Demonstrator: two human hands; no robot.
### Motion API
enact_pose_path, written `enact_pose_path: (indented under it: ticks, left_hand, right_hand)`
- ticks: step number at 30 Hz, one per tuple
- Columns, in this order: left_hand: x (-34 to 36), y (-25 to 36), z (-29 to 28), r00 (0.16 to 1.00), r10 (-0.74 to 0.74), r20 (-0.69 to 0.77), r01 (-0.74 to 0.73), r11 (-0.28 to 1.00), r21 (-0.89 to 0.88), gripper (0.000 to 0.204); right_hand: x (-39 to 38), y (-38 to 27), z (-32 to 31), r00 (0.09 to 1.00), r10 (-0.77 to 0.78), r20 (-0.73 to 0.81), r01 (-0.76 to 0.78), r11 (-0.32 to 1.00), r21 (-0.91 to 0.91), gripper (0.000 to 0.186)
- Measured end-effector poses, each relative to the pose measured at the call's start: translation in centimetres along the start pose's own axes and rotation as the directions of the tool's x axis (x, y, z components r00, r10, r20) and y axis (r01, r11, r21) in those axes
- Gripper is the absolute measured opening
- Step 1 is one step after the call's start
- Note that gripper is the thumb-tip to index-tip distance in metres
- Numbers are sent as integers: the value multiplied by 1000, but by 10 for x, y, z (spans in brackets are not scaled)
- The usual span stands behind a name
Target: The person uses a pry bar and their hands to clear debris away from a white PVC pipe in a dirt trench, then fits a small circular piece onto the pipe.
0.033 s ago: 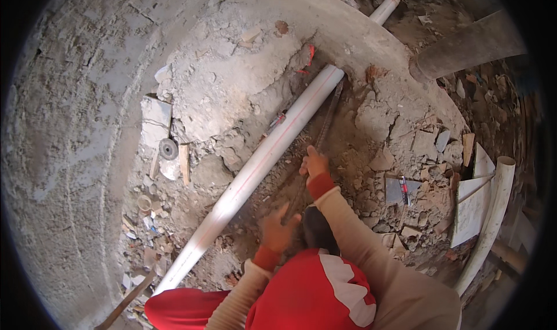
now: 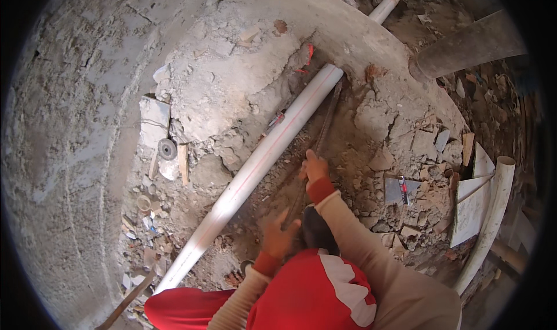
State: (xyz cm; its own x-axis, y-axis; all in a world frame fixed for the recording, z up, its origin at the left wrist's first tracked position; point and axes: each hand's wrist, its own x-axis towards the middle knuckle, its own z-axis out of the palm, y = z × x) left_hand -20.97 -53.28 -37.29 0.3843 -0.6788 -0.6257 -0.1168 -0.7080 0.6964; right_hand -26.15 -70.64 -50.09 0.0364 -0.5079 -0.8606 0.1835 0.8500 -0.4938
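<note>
A ribbed steel bar (image 2: 323, 127) slants through the dug earth, beside a long white plastic pipe (image 2: 278, 141) with a red line along it. My right hand (image 2: 314, 169) is closed round the bar's middle. Lower down, my left hand (image 2: 279, 237) has the bar running in between its thumb and fingers; the bar's near end is hidden there. Both hands are to the right of the pipe and apart from it. At the far end, the bar's tip lies close under the pipe's open mouth.
Broken concrete and rubble surround the trench. A grey disc (image 2: 167, 149) and wood scraps lie left. To the right are a small red-and-white packet (image 2: 404, 191), white boards (image 2: 473, 205) and an upright pale pipe (image 2: 493, 214). A thick grey pipe (image 2: 470, 46) stands far right.
My left hand has shifted very slightly and is less blurred, and the bar has moved a little with it. My right hand stays almost in place.
</note>
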Motion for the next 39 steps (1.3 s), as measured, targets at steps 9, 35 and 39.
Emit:
enact_pose_path:
  ticks: [9,35,39]
  left_hand:
    - [55,35,-10,974,-128,185,137,990,-38,53]
    - [-78,42,-71,994,-52,92,51,999,14,49]
    - [-130,21,-89,993,-114,18,115,972,-206,49]
  right_hand:
    - [46,-32,15,998,-33,45,25,987,156,36]
    - [-94,14,4,957,121,264,-186,954,236,13]
    - [-144,16,5,826,184,534,-361,899,249,14]
